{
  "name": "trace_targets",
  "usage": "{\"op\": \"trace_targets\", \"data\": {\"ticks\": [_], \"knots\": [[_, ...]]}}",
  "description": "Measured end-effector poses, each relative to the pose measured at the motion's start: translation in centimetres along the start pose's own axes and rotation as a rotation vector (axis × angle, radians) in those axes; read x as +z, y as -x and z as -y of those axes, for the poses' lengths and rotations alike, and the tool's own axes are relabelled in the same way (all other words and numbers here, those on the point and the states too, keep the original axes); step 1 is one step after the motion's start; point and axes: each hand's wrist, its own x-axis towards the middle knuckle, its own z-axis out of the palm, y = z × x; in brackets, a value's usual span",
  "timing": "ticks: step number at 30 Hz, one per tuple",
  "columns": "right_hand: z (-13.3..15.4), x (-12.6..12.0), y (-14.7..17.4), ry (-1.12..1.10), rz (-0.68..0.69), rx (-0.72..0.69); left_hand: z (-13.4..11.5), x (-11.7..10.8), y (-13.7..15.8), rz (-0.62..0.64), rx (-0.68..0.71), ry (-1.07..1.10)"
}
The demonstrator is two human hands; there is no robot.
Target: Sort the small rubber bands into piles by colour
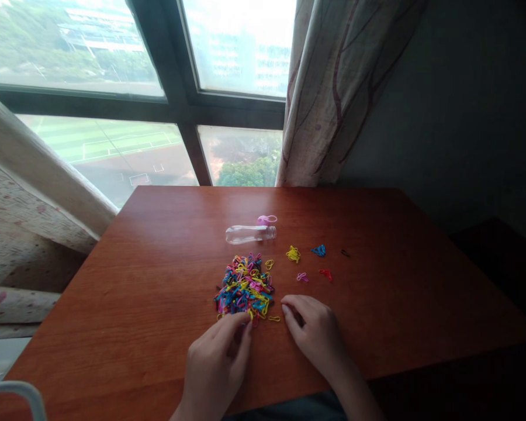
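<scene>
A heap of small bulb-shaped safety pins [244, 285] in yellow, blue, pink, red and dark colours lies on the table. My left hand [219, 356] is at the heap's near edge, thumb and forefinger closed around what looks like a yellow pin [251, 314]. To the right of the heap rests my right hand [313, 333], its fingertips drawn together; whether they hold a pin is too small to tell. Sorted by colour further right are yellow pins [293, 254], blue pins [319, 251], pink pins [302, 277], red pins [326, 275] and a dark pin [345, 253].
Behind the heap a clear plastic bottle [248, 234] lies on its side, next to a pink cap with a loop [265, 220]. The brown wooden table [158, 280] stands against a window, with curtains [328, 88] on both sides. A white curved rail [17, 387] is at lower left.
</scene>
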Motion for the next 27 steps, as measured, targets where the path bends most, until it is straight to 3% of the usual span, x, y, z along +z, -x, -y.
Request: {"op": "trace_targets", "data": {"ticks": [7,12,16,19,23,27], "knots": [[0.2,-0.1,-0.1,-0.007,0.016,0.016,-0.6,-0.4,-2.2,0.046,0.043,0.071],[0.2,-0.1,-0.1,-0.013,0.01,0.017,-1.7,0.5,-7.5,0.194,0.16,0.023],[0.1,0.0,-0.1,-0.018,-0.001,0.029,-2.7,2.4,-12.3,0.378,0.26,-0.211],[0.0,0.1,-0.1,-0.032,-0.001,0.034,-2.8,4.1,-14.8,0.456,0.29,-0.268],[-0.1,0.2,0.0,-0.061,-0.012,0.024,-2.4,5.8,-15.9,0.521,0.302,-0.302],[-0.1,0.1,0.0,-0.065,-0.004,0.03,-2.1,5.8,-15.9,0.533,0.283,-0.306]]}}
